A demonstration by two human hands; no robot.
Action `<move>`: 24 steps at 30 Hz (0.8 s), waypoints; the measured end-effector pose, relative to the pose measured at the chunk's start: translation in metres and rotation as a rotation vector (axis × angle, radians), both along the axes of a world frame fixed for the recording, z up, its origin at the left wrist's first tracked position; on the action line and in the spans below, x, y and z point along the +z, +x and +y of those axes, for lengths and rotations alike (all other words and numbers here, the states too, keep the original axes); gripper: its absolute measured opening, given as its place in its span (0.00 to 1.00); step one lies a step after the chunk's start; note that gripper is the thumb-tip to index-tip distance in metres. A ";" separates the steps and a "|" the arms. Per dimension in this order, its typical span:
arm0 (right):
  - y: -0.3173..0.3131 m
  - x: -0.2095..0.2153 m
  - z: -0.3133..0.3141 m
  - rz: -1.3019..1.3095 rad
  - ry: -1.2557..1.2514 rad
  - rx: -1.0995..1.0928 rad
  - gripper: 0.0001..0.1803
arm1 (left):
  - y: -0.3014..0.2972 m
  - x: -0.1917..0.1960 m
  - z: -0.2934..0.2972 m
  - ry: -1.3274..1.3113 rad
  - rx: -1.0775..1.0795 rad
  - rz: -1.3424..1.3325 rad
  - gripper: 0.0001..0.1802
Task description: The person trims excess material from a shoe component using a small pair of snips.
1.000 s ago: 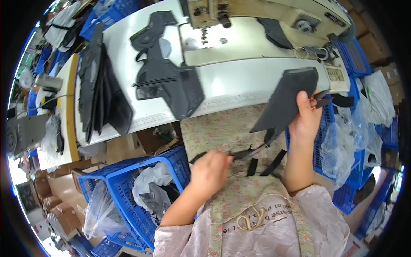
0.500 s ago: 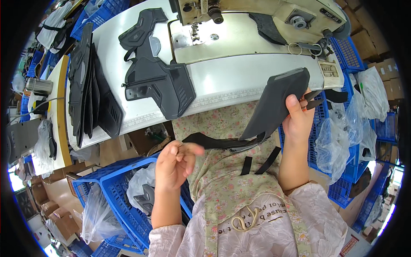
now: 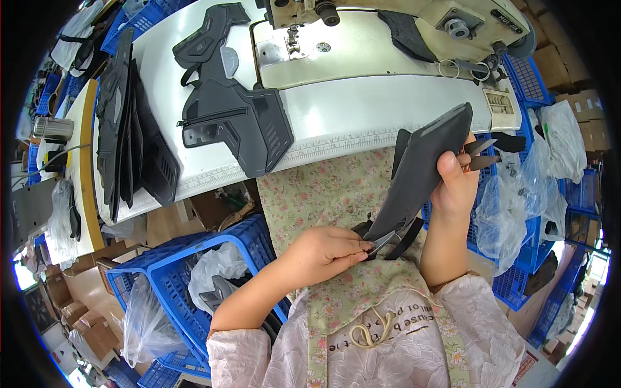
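Note:
My right hand point(image 3: 456, 187) is closed on a dark grey padded fabric piece point(image 3: 420, 174), tilted upright in front of my apron. Orange loops and two narrow blades, which look like small scissors point(image 3: 477, 154), stick out by the same hand's fingers. My left hand point(image 3: 333, 254) pinches the piece's lower end, where a dark strap point(image 3: 406, 239) and a thin grey edge show. Fingers partly hide what lies right at this pinch.
A sewing machine point(image 3: 414, 32) stands on the white table point(image 3: 336, 107). A cut dark panel point(image 3: 236, 123) lies there, left of the needle. Stacked dark panels point(image 3: 132, 129) lie at the table's left. A blue crate point(image 3: 174, 284) stands below left; plastic bags point(image 3: 504, 213) hang at right.
My left hand has moved right and down from beside the strap and now pinches the piece's lower end. The piece has turned more edge-on, its loose strap drawn in.

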State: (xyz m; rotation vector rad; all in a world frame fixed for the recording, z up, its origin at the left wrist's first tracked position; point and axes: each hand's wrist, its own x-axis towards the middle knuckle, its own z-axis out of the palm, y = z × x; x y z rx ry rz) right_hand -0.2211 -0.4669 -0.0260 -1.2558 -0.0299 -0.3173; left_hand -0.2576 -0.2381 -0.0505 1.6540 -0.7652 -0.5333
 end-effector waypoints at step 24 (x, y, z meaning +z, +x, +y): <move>0.011 0.011 -0.003 -0.144 0.022 -0.051 0.14 | -0.022 -0.002 -0.014 -0.046 0.072 -0.095 0.08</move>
